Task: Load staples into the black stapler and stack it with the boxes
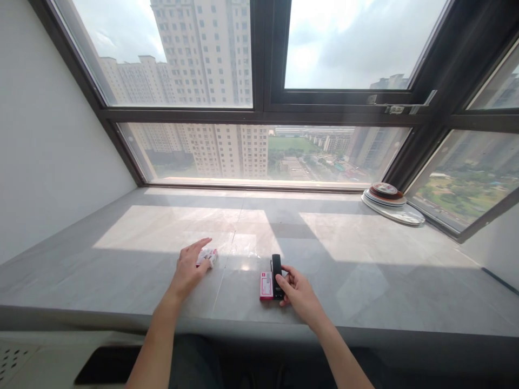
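My right hand (299,293) grips a black stapler (276,270) from its right side, thumb on top and fingers along the edge. Flush against the stapler's left side lies a flat pink-and-white box (266,286) with a printed label. Farther left, my left hand (190,268) hovers over and beside a small white box with pink print (211,256). Its fingers are stretched out and apart from the thumb, which is close to that box; whether it touches is unclear. The hand partly covers the box's left side.
Both boxes and the stapler rest on a grey marble-like sill (154,281) whose front edge runs below my wrists. A stack of round plates or discs (389,202) stands at the back right corner. Dark-framed windows (263,116) rise behind the sill.
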The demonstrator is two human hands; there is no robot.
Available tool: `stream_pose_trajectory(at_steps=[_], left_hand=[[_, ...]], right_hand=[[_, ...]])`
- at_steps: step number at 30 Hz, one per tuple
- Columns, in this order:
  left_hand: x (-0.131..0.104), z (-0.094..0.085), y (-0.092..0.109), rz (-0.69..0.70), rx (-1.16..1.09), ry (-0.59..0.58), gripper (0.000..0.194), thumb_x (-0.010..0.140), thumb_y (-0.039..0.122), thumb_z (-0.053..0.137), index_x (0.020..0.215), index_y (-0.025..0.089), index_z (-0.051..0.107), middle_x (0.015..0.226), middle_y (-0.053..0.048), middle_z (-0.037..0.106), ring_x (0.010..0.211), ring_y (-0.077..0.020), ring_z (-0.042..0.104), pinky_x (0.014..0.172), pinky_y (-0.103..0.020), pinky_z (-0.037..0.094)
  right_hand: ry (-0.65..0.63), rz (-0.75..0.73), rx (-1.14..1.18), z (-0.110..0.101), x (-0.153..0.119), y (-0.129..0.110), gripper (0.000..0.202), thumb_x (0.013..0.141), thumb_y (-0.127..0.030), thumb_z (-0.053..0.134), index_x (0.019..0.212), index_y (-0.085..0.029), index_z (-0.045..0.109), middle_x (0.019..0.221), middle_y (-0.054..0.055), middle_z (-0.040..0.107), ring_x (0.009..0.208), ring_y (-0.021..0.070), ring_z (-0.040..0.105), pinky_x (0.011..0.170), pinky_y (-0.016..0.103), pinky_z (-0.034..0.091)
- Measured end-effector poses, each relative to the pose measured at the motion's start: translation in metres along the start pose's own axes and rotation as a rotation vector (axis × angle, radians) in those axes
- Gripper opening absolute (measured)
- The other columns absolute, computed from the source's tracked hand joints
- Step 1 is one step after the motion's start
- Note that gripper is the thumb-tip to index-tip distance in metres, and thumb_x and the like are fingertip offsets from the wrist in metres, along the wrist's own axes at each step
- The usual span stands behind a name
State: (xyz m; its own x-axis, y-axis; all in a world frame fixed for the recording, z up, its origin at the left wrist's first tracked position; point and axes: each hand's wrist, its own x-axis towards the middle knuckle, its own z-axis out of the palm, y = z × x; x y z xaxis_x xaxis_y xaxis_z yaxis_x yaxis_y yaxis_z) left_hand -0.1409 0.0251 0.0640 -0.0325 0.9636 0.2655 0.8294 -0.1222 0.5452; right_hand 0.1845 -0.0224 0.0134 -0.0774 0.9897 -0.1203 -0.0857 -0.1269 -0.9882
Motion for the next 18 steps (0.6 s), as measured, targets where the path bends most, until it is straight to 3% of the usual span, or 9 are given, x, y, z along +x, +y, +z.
stream_pose_trajectory(at_steps=[2,4,6,8,10,13,16,18], left_hand=[[0.007,-0.006,-0.038,-0.081,0.144,-0.078,0.058,0.084,0.033,0.057,0.142,0.029,0.055,0.161,-0.004,0.038,0.147,-0.0362,0.026,0.118,-0.054,0.027],[0.003,-0.007,-0.068,-0.076,0.198,-0.114,0.059,0.084,0.036,0.057,0.143,0.029,0.054,0.163,-0.003,0.032,0.150,-0.0367,0.022,0.119,-0.053,0.024],[-0.012,-0.007,-0.084,-0.036,0.172,-0.125,0.057,0.087,0.040,0.055,0.143,0.029,0.053,0.158,-0.003,0.041,0.146,-0.0322,0.030,0.118,-0.046,0.028],[-0.031,-0.009,-0.083,-0.018,0.114,-0.139,0.055,0.086,0.045,0.058,0.139,0.029,0.055,0.145,-0.003,0.054,0.136,-0.0285,0.044,0.113,-0.040,0.036],[-0.050,-0.009,-0.064,-0.016,0.055,-0.160,0.058,0.082,0.049,0.067,0.135,0.029,0.057,0.134,-0.003,0.061,0.126,-0.0276,0.052,0.107,-0.038,0.042],[-0.066,0.000,-0.011,0.062,-0.059,-0.207,0.057,0.078,0.050,0.074,0.129,0.029,0.060,0.129,-0.005,0.061,0.123,-0.0273,0.054,0.104,-0.037,0.045],[-0.063,0.021,0.049,0.181,-0.233,-0.195,0.055,0.078,0.044,0.077,0.129,0.030,0.061,0.132,-0.006,0.058,0.127,-0.0269,0.052,0.109,-0.039,0.043],[-0.055,0.038,0.078,0.259,-0.328,-0.270,0.058,0.077,0.042,0.079,0.131,0.031,0.060,0.132,-0.007,0.059,0.127,-0.0279,0.052,0.110,-0.041,0.043]], right_hand=[[-0.004,0.004,0.006,0.001,-0.001,-0.002,0.064,0.082,-0.060,0.069,0.131,-0.021,0.057,0.073,-0.006,0.049,0.052,0.0107,0.049,0.053,0.031,0.059],[-0.008,0.003,0.005,0.001,-0.001,-0.003,0.064,0.082,-0.059,0.070,0.131,-0.020,0.057,0.073,-0.006,0.049,0.053,0.0108,0.049,0.054,0.032,0.059],[-0.011,-0.002,0.002,0.001,0.000,-0.003,0.065,0.083,-0.059,0.069,0.132,-0.019,0.056,0.074,-0.006,0.048,0.053,0.0111,0.049,0.054,0.032,0.059],[-0.009,0.002,-0.001,0.002,0.001,0.000,0.067,0.082,-0.059,0.069,0.134,-0.019,0.054,0.074,-0.006,0.048,0.053,0.0111,0.049,0.054,0.032,0.059],[-0.002,0.012,-0.011,0.002,0.002,0.002,0.068,0.081,-0.060,0.069,0.134,-0.020,0.055,0.073,-0.006,0.049,0.052,0.0110,0.049,0.053,0.032,0.058],[0.010,0.017,-0.044,0.003,0.002,0.004,0.068,0.081,-0.062,0.068,0.133,-0.020,0.057,0.072,-0.005,0.050,0.052,0.0112,0.049,0.053,0.030,0.057],[0.025,0.012,-0.065,0.003,0.001,0.003,0.069,0.080,-0.063,0.068,0.133,-0.020,0.057,0.072,-0.005,0.050,0.053,0.0112,0.049,0.053,0.029,0.056],[0.019,0.002,-0.070,0.003,0.000,0.002,0.070,0.080,-0.064,0.068,0.133,-0.020,0.057,0.072,-0.006,0.050,0.052,0.0112,0.049,0.053,0.030,0.056]])
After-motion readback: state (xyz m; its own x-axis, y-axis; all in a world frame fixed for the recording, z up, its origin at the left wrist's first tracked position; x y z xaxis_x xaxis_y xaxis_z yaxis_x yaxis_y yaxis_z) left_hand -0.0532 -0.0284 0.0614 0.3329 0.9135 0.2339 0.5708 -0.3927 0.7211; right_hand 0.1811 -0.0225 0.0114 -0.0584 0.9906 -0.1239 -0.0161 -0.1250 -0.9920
